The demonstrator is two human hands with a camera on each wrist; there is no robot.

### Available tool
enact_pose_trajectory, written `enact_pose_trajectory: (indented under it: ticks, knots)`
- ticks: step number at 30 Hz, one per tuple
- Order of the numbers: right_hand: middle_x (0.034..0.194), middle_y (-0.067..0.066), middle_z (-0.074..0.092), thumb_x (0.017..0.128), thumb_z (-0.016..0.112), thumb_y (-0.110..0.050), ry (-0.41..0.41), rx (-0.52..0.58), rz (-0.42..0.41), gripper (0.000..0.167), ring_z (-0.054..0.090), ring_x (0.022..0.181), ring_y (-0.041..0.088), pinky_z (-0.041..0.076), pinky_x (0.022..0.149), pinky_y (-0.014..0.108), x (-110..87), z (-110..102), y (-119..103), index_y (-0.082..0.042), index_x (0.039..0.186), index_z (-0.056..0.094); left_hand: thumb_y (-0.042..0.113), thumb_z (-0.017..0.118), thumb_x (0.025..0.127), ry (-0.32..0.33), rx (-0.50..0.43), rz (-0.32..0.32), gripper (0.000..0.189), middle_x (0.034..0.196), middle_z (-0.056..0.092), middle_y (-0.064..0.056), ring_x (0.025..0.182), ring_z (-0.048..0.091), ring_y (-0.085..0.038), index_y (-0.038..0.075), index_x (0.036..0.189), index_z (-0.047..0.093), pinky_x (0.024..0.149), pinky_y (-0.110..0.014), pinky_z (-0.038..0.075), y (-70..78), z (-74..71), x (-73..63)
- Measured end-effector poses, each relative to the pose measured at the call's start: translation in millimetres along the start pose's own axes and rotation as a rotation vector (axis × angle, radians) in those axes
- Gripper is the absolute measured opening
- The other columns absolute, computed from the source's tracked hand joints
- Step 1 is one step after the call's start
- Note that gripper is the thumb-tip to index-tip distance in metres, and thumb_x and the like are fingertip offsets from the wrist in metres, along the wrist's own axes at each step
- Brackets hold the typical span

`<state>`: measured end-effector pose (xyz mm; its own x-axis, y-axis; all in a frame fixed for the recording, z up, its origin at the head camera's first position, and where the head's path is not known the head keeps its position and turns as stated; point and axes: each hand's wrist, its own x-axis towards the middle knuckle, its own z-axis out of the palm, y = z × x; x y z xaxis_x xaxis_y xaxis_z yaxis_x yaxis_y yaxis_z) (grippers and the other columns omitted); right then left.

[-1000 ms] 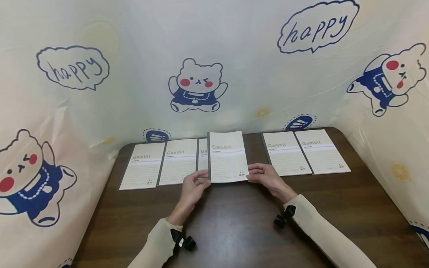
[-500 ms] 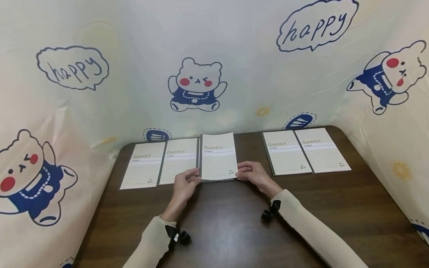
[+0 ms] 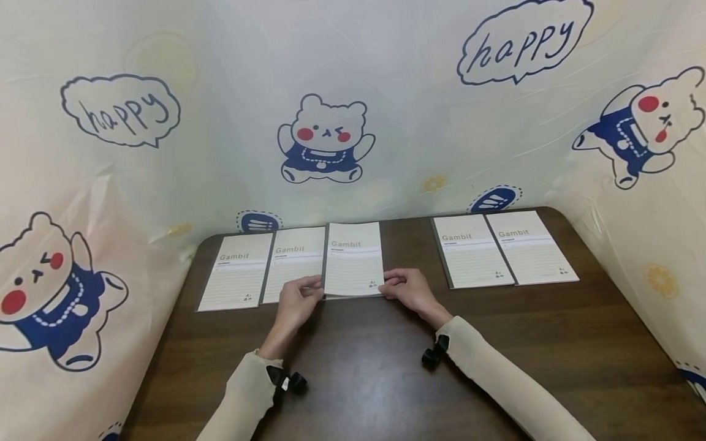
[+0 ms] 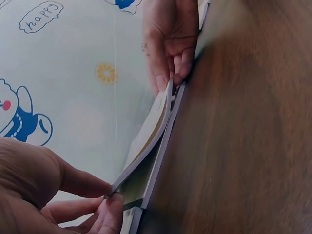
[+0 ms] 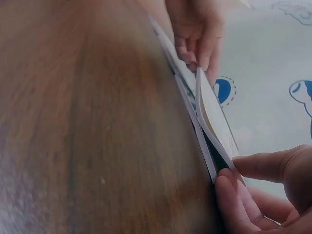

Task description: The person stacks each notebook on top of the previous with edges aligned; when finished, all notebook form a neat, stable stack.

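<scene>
Both hands hold one white notebook (image 3: 353,260) with a dark spine and "Gambit" on its cover. My left hand (image 3: 296,301) pinches its near left corner, and my right hand (image 3: 407,289) pinches its near right corner. In the left wrist view the held notebook (image 4: 151,122) bows, its corners raised off another notebook (image 4: 151,178) lying beneath it. The right wrist view shows the same gap, with thumb and fingers (image 5: 261,165) at the corner. Most of the lower notebook is hidden in the head view.
Two notebooks (image 3: 234,272) (image 3: 292,263) lie side by side at the left. Another two (image 3: 471,251) (image 3: 532,248) lie at the right, past a strip of bare wood. All are on a brown table (image 3: 364,380) against a printed curtain (image 3: 220,171).
Both hands have moved left and slightly down with the notebook. It now covers the notebook that showed partly beside it a second ago. The other notebooks have stayed put.
</scene>
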<state>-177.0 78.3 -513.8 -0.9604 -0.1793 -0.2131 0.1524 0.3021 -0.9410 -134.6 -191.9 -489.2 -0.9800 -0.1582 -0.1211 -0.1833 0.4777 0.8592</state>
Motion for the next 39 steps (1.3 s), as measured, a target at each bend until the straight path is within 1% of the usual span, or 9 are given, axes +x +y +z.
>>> enact_pose_trajectory:
  ticks: [5,10,14,20,23,27,30,35,39]
  knots:
    - [0.099,0.010,0.079,0.089,0.081,-0.011,0.044,-0.107,-0.021,0.036,0.072,0.074,0.010,0.057,0.066,0.024,1.3,3,2,-0.003,0.124,0.075,0.007,0.072,0.094,-0.009,0.058,0.023,0.035,0.118,0.076,-0.019,0.109,0.075,-0.035,0.001,0.128,0.072,0.089,-0.044,0.062,0.9,-1.0,-1.5]
    - [0.098,0.008,0.079,0.088,0.083,-0.015,0.077,-0.203,-0.071,0.037,0.072,0.075,0.010,0.056,0.065,0.023,-1.3,5,1,-0.004,0.123,0.077,0.012,0.068,0.098,-0.031,0.131,0.038,0.031,0.116,0.077,-0.019,0.097,0.076,-0.030,0.000,0.126,0.073,0.078,-0.035,0.060,-1.5,-1.1,-0.3]
    - [0.095,0.007,0.080,0.087,0.085,-0.016,0.100,-0.234,-0.108,0.037,0.074,0.078,0.012,0.057,0.066,0.022,-3.9,5,1,-0.002,0.121,0.077,0.018,0.060,0.104,-0.056,0.173,0.035,0.032,0.119,0.076,-0.020,0.086,0.075,-0.023,0.000,0.128,0.072,0.071,-0.029,0.055,-2.9,-1.8,4.0]
    - [0.092,0.007,0.080,0.086,0.086,-0.016,0.120,-0.260,-0.129,0.036,0.075,0.079,0.014,0.059,0.069,0.023,-6.5,6,2,-0.001,0.117,0.078,0.019,0.057,0.105,-0.085,0.192,0.047,0.035,0.120,0.075,-0.023,0.082,0.076,-0.023,-0.002,0.130,0.070,0.070,-0.030,0.056,-1.9,-2.4,6.9]
    - [0.092,0.008,0.080,0.086,0.086,-0.016,0.121,-0.270,-0.139,0.035,0.075,0.079,0.015,0.060,0.070,0.025,-7.0,5,1,-0.001,0.117,0.078,0.015,0.061,0.103,-0.072,0.204,0.072,0.032,0.117,0.076,-0.022,0.084,0.075,-0.025,-0.002,0.128,0.071,0.072,-0.032,0.058,-2.5,-0.9,5.8]
    - [0.092,0.009,0.080,0.086,0.086,-0.016,0.125,-0.277,-0.158,0.035,0.076,0.079,0.016,0.060,0.070,0.026,-6.4,5,1,0.000,0.117,0.078,0.008,0.071,0.096,-0.024,0.221,0.136,0.028,0.105,0.078,-0.020,0.089,0.076,-0.029,-0.005,0.120,0.074,0.077,-0.040,0.062,-4.6,2.7,4.4]
    - [0.093,0.011,0.080,0.086,0.086,-0.015,0.124,-0.284,-0.178,0.035,0.077,0.080,0.017,0.060,0.069,0.026,-5.5,5,0,0.000,0.116,0.078,0.007,0.075,0.093,0.016,0.229,0.156,0.025,0.100,0.079,-0.019,0.090,0.077,-0.031,-0.005,0.115,0.076,0.080,-0.042,0.063,-5.7,5.0,4.0]
    - [0.093,0.013,0.080,0.086,0.086,-0.013,0.113,-0.301,-0.216,0.034,0.077,0.080,0.021,0.062,0.070,0.029,-4.8,6,-2,0.003,0.115,0.078,0.007,0.077,0.092,0.049,0.232,0.136,0.024,0.099,0.079,-0.017,0.087,0.076,-0.029,-0.003,0.113,0.077,0.076,-0.040,0.064,-7.0,7.2,4.1]
    - [0.094,0.014,0.080,0.087,0.085,-0.013,0.109,-0.303,-0.205,0.033,0.077,0.081,0.022,0.062,0.071,0.030,-4.9,6,-1,0.003,0.115,0.078,0.007,0.077,0.092,0.058,0.218,0.125,0.024,0.100,0.079,-0.018,0.088,0.076,-0.029,-0.003,0.114,0.077,0.077,-0.040,0.063,-8.5,9.7,4.9]
